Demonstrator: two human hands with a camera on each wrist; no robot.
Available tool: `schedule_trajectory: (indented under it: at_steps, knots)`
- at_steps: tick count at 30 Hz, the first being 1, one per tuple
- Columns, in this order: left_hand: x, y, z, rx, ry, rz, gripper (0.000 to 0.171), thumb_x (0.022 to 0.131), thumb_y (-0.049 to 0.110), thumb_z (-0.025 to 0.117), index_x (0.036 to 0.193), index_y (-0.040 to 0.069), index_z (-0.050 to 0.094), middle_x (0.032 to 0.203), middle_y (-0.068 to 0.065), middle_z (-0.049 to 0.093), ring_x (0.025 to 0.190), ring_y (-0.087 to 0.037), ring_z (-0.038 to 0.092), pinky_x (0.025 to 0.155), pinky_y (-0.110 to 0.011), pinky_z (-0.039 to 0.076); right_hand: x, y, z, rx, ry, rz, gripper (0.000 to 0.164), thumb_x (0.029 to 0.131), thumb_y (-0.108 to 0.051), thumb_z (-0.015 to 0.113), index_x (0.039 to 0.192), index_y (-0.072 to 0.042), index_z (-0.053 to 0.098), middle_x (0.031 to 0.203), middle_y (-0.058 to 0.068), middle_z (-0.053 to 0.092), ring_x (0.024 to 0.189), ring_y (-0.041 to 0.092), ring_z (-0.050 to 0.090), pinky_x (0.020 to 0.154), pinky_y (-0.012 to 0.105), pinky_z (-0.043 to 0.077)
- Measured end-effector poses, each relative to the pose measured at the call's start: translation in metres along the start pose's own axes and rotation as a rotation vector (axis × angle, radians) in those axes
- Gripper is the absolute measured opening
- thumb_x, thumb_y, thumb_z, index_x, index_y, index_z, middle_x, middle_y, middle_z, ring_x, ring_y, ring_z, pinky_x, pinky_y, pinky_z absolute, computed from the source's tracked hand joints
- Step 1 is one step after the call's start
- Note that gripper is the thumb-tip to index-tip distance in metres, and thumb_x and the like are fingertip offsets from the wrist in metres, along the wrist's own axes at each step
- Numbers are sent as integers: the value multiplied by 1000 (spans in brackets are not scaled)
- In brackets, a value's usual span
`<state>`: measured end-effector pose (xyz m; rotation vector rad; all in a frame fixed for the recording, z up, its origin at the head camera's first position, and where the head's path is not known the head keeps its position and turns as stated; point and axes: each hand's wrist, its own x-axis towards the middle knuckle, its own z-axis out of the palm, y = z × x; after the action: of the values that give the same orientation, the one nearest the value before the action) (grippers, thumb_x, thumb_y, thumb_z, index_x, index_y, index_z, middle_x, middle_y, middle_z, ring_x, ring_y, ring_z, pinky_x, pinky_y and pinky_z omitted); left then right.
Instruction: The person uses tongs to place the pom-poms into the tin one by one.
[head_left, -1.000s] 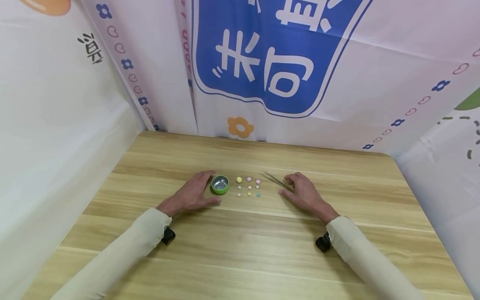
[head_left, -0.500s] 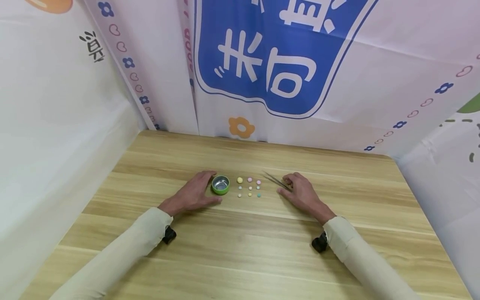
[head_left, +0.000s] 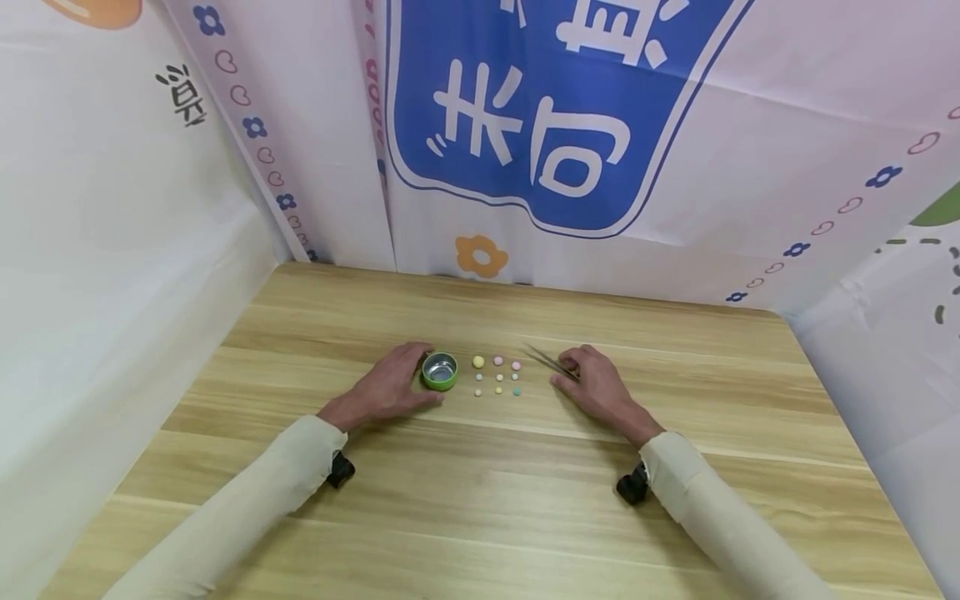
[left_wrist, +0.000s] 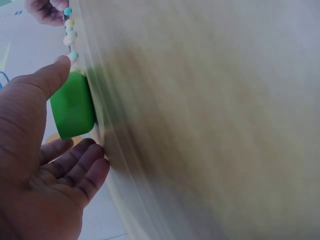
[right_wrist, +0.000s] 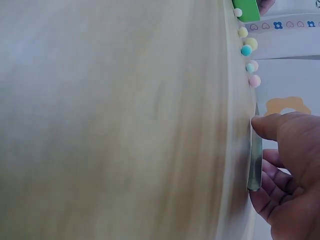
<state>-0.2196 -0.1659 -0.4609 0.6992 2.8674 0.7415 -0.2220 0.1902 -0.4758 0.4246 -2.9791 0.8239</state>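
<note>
A small green bowl (head_left: 440, 372) with a silvery inside stands on the table. My left hand (head_left: 386, 385) curves around its left side, thumb in front and fingers behind; in the left wrist view the bowl (left_wrist: 74, 106) sits between spread thumb and fingers. To the right of the bowl, several small pastel balls (head_left: 498, 361) lie in three rows, pink, yellow, white and teal. Metal tweezers (head_left: 547, 359) lie slantwise, tips toward the upper left. My right hand (head_left: 600, 387) has thumb and curled fingers around their rear end; in the right wrist view the thumb tip overlaps the tweezers (right_wrist: 256, 155).
The wood-grain table (head_left: 480, 508) spreads out in front of both arms. White printed cloth (head_left: 315, 100) hangs behind and along both sides, meeting the table's far edge. A black wrist camera (head_left: 632, 486) sits below the right cuff, another (head_left: 341, 469) below the left.
My right hand has shifted slightly left along the tweezers, and its thumb and fingers have drawn in around them. The left hand, bowl, balls and tweezers keep their places.
</note>
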Motion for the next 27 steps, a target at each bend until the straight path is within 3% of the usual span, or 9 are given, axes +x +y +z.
schedule_trajectory:
  at_steps: [27]
  knots:
    - [3, 2, 4, 4, 40, 44, 69, 84, 31, 79, 136, -3, 48, 135, -22, 56, 126, -37, 53, 106, -52, 43, 5, -3, 7, 23, 35, 11, 28, 92, -25, 70, 111, -5, 68, 97, 7, 63, 89, 20, 60, 81, 37, 53]
